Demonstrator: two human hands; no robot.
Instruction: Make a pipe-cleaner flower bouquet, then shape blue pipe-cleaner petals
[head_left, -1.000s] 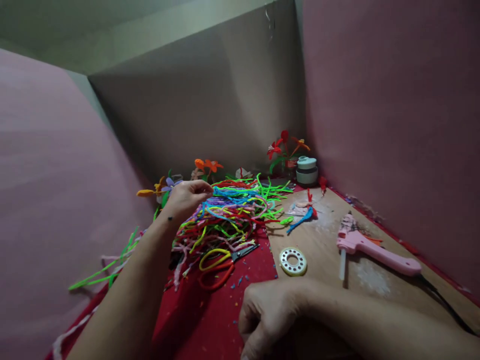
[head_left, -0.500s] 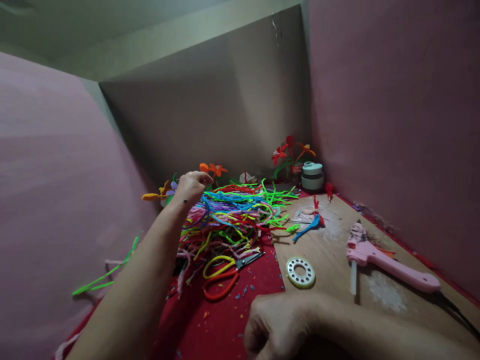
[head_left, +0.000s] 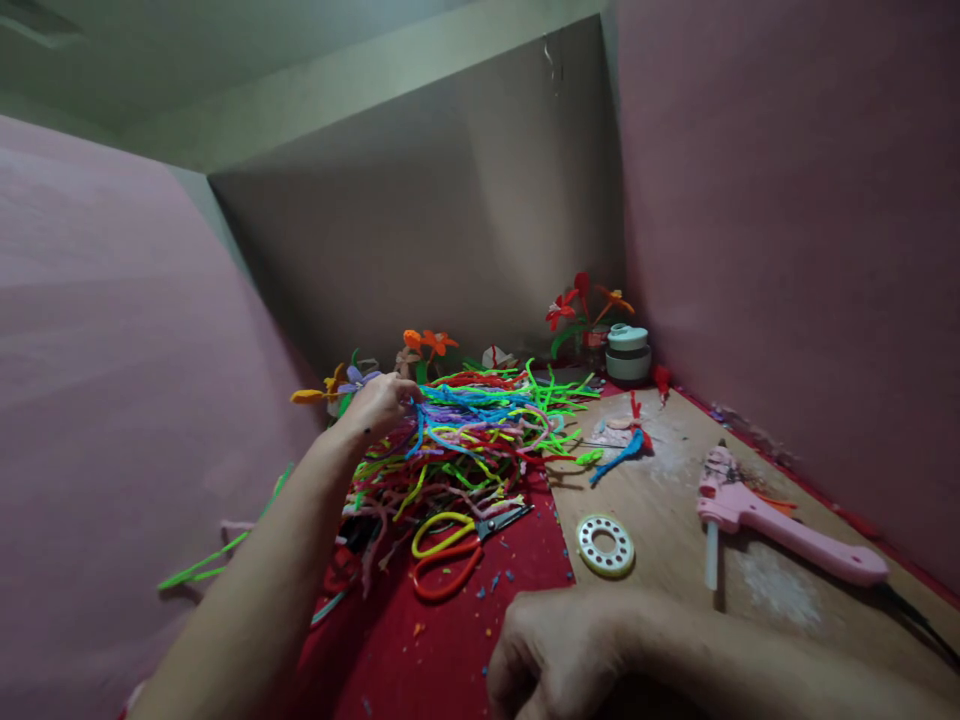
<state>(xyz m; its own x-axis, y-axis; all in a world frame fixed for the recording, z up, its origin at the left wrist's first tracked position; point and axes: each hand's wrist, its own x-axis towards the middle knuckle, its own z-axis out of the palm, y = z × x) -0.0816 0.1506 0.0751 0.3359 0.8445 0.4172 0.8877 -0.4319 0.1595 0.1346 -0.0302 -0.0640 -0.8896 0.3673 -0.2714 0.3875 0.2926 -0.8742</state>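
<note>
A narrow corner is seen, closed in by pink walls at left and right and a grey wall behind, with a red cloth (head_left: 450, 650) on the floor and a wooden board (head_left: 675, 500) laid over its right part. A heap of pipe cleaners (head_left: 465, 430) in many colours lies on the cloth, spread across its far middle; most strands run roughly left to right across the view, with green ends splaying toward the board.

The left hand (head_left: 379, 400) is stretched out to the far left edge of the heap, fingers curled down into the strands; a few blue and purple strands are touched at the fingertips, though whether any is actually pinched cannot be told. The right hand (head_left: 555, 655) rests near the bottom edge on the cloth beside the board, closed into a loose fist; nothing is seen in it.

Scissors (head_left: 450, 550) with yellow and orange loops lie at the near edge of the heap, blades pointing right toward the board. On the board a white ring (head_left: 605, 545) with holes is placed, and a pink glue gun (head_left: 780, 520) lies with its nozzle toward the near side. A small round jar (head_left: 628, 353), lid on, stands in the far corner; its contents are hidden. Pipe-cleaner flowers (head_left: 585, 300) are set just beside it, and more flowers (head_left: 420, 345) behind the heap.
</note>
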